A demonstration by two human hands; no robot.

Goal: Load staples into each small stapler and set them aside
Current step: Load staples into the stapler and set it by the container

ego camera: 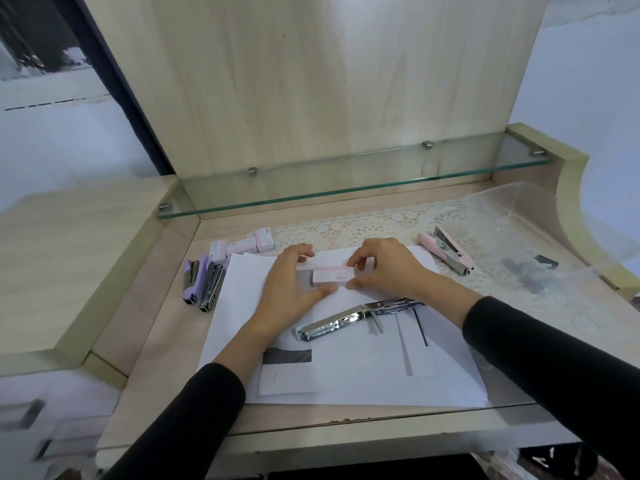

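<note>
Left hand [289, 285] and right hand [382, 268] grip pink staple box [330, 276] over paper [346, 368].

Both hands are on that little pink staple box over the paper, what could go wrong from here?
1. The small pink staple box is pinched between the left hand and right hand above the white paper sheets; if it pops open suddenly, staples could scatter.
2. The open chrome stapler lies just below both wrists; a forearm could knock it.
3. The loose sheets could slide under the hands.
</note>
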